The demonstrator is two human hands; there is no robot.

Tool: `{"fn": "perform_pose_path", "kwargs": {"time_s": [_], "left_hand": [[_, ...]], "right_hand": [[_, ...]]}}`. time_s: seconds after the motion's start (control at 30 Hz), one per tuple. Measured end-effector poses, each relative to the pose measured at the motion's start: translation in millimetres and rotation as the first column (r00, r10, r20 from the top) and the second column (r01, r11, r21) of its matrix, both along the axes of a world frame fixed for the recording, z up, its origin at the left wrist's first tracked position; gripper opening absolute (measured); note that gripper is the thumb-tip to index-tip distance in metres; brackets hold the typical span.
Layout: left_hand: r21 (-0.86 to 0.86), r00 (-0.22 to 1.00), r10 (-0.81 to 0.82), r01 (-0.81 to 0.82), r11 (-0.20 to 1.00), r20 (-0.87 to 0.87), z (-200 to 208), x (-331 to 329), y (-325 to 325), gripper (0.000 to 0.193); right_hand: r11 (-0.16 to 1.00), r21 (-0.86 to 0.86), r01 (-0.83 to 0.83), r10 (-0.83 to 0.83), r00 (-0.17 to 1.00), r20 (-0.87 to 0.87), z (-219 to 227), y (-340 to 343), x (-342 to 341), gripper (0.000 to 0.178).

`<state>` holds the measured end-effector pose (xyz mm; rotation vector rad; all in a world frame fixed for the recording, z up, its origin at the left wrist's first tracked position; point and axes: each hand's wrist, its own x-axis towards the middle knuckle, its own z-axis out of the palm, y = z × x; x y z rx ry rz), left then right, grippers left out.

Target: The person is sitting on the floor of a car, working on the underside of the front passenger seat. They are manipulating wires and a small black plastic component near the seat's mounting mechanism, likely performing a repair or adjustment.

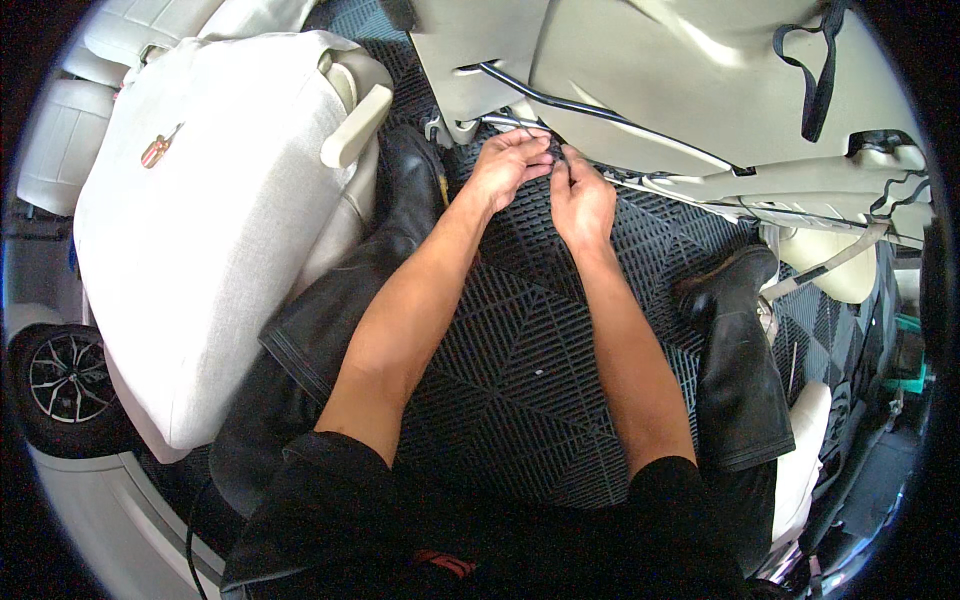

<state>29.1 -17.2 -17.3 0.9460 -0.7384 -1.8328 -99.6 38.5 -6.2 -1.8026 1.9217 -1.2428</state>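
Note:
Both my hands meet at the lower edge of a beige seat cover (pixel 640 75), above the dark floor. My left hand (pixel 508 168) has its fingers bent and pinched together. Close beside it, my right hand (pixel 583 202) pinches with thumb and forefinger. Between the fingertips is a small black piece (pixel 556 150), like a strap end; its exact kind is too small to tell. A long black band (pixel 610 115) comes out of a slot in the beige cover and runs down to the right. Black elastic loops (pixel 815 85) hang on the cover's right part.
To the left stands a pale cloth-covered seat (pixel 230 200) with an armrest (pixel 357 127) and a small striped tag (pixel 155 150). Black ribbed tiles (pixel 520 390) cover the floor between my boots. A webbing belt (pixel 830 262) lies at the right. A car wheel (pixel 70 388) shows far left.

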Motion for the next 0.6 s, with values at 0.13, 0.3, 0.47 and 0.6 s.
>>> {"fn": "perform_pose_path", "kwargs": {"time_s": [0.13, 0.3, 0.47, 0.6], "left_hand": [[-0.002, 0.999, -0.038, 0.038, 0.999, -0.021, -5, 7, -2, 0.015], [0.010, 0.994, -0.044, 0.046, 0.999, -0.102, -7, 6, -2, 0.017], [0.020, 0.986, -0.059, 0.063, 0.998, -0.157, -5, 7, -1, 0.016], [-0.019, 0.980, -0.062, 0.059, 0.998, -0.191, -7, 7, -4, 0.014]], "right_hand": [[1.000, -0.025, -0.014, 0.011, 0.995, -0.103, 8, -4, 1, 0.024], [0.997, -0.067, -0.040, 0.036, 0.998, -0.051, 6, -7, -6, 0.021], [0.989, -0.100, -0.105, 0.102, 0.994, -0.039, 4, -10, -13, 0.020], [0.996, -0.081, -0.030, 0.024, 0.997, -0.069, 4, -14, -7, 0.015]]}}
